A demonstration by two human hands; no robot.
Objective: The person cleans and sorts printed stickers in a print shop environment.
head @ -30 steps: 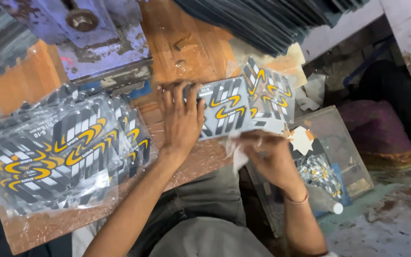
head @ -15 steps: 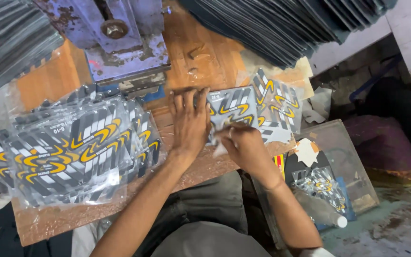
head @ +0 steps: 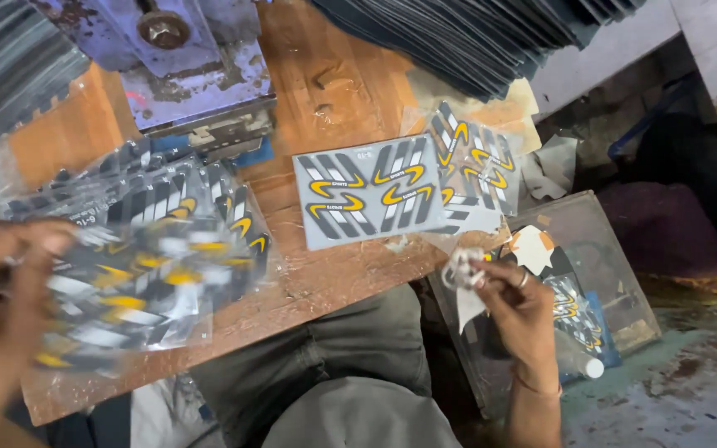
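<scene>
Head view: the right hand pinches a crumpled white backing scrap just right of the grey sticker sheet on the worktop. The left hand – blurred, grip unclear – reaches the bagged sheets to its left – they could slide off.

workshop | worn wooden bench | blue metal press | stacked sticker sheets

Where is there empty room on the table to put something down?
Bare wood shows between the blue machine and the dark stack, and along the front edge below the sticker sheet. The left is crowded with bagged stickers by the left hand.
</scene>
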